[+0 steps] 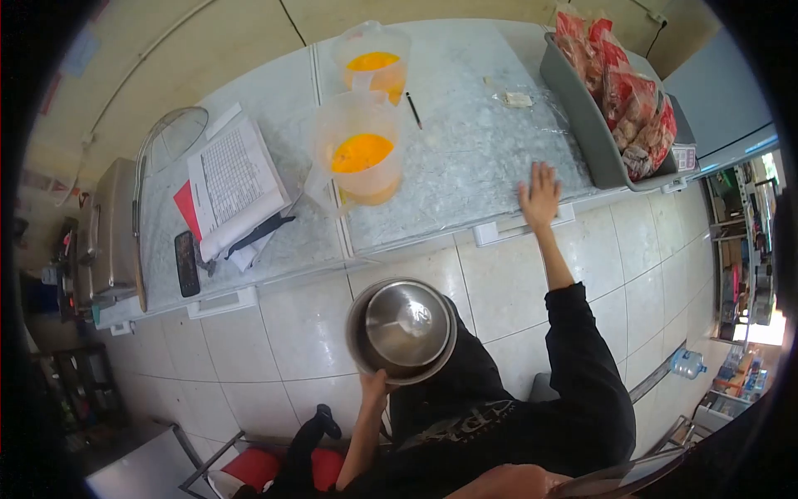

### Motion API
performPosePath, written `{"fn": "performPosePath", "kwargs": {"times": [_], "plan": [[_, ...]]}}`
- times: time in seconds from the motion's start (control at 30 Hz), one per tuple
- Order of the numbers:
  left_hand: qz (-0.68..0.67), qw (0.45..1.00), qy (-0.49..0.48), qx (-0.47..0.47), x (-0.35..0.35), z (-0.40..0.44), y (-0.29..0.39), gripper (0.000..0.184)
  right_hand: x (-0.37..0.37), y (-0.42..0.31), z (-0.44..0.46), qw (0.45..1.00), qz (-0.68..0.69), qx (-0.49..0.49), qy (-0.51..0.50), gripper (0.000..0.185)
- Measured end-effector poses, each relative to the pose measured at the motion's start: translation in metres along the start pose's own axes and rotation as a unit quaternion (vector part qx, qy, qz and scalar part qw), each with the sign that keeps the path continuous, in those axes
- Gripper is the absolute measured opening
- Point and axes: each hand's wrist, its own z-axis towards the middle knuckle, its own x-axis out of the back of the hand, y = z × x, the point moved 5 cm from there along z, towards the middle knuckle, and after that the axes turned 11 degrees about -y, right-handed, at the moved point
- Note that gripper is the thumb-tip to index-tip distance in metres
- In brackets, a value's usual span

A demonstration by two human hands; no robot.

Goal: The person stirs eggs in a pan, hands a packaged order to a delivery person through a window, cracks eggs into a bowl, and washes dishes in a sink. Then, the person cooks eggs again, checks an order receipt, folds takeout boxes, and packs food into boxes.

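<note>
My left hand (pixel 376 384) grips the rim of a large metal bowl (pixel 358 337), held in front of my body below the worktop's edge. A smaller metal bowl (pixel 407 328) is nested inside it. To the right, my right hand (pixel 542 198) lies flat with fingers stretched out on the white worktop (pixel 457 183), near its front edge, holding nothing. Two translucent measuring jugs stand on the worktop left of that hand: a nearer jug (pixel 359 116) and a farther jug (pixel 397 46). Both contain orange-yellow liquid. A dark pen (pixel 414 111) lies beside them.
A grey bin (pixel 573 108) holding red-and-clear plastic bags (pixel 628 100) stands at the right. On the left lie papers (pixel 233 179), a phone (pixel 187 264) and a long-handled wire strainer (pixel 176 133). A water bottle (pixel 687 363) is on the tiled floor. Another person's leg (pixel 309 437) shows below.
</note>
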Motion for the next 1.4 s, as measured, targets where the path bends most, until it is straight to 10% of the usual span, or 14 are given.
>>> {"fn": "performPosePath", "kwargs": {"times": [0.33, 0.47, 0.57, 0.67, 0.83, 1.03, 1.4], "plan": [[0.000, 0.997, -0.063, -0.052, -0.077, 0.088, -0.025, 0.050, 0.033, -0.209, -0.098, 0.830, 0.303, 0.455, -0.111, 0.057], [-0.011, 0.994, -0.060, -0.091, -0.069, 0.095, -0.029, 0.055, -0.009, -0.183, -0.179, 0.701, 0.371, 0.430, -0.431, 0.043], [-0.009, 0.996, -0.029, -0.088, -0.066, 0.089, -0.024, 0.055, -0.016, -0.156, -0.170, 0.680, 0.391, 0.497, -0.370, 0.040], [0.002, 0.996, -0.021, -0.092, -0.055, 0.082, -0.032, 0.055, 0.007, -0.102, -0.064, 0.619, 0.671, 0.216, -0.347, 0.048], [-0.039, 0.994, 0.003, -0.107, -0.062, 0.070, -0.021, 0.052, -0.009, -0.010, 0.090, 0.696, 0.718, 0.013, -0.016, 0.044], [-0.072, 0.993, 0.004, -0.092, -0.048, 0.098, -0.057, 0.049, -0.013, -0.053, 0.082, 0.832, 0.536, 0.131, -0.050, 0.034], [-0.132, 0.984, 0.012, -0.119, -0.062, 0.100, -0.051, 0.059, -0.013, -0.236, -0.111, 0.674, 0.558, 0.376, -0.306, 0.023]]}}
